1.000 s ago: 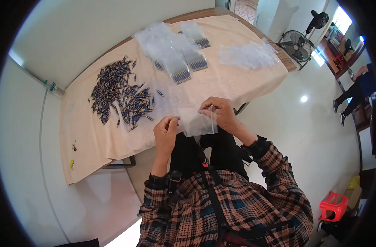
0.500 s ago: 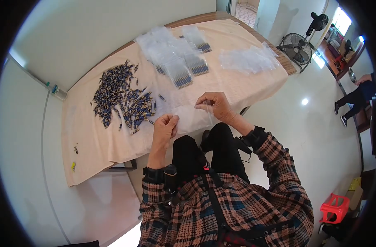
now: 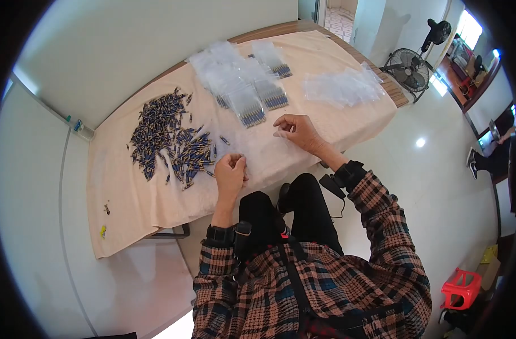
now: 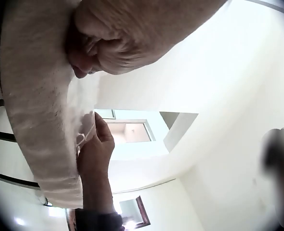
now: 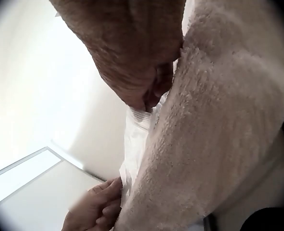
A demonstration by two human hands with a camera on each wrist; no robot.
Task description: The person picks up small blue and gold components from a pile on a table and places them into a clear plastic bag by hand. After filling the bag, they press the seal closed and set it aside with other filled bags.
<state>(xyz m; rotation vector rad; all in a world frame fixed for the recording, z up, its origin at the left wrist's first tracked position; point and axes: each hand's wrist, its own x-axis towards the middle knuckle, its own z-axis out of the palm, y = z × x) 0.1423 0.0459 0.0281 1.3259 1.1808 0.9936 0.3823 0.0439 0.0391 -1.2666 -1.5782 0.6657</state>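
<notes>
Stretched between the two hands above the cloth is a clear plastic bag (image 5: 134,144), faint in the head view. The left hand (image 3: 230,176) pinches one end between thumb and fingers; the right hand (image 3: 303,134) pinches the other end, farther right and higher in the head view. Left of the hands lies a loose pile of small dark blue and brass-coloured parts (image 3: 156,127). Beyond the hands are filled clear bags (image 3: 250,110) with such parts lined up at their lower ends. Flat clear bags (image 3: 342,87) lie at the right.
A cream cloth (image 3: 122,209) covers most of the wooden table (image 3: 399,97), whose near edge is by the person's knees. A small yellow item (image 3: 103,231) lies at its left end. On the floor to the right stand a fan (image 3: 407,69) and a red stool (image 3: 462,288).
Both hands have moved with the bag from above the lap onto the area over the cloth, the right hand farther up. At the right, the other person's legs have shifted.
</notes>
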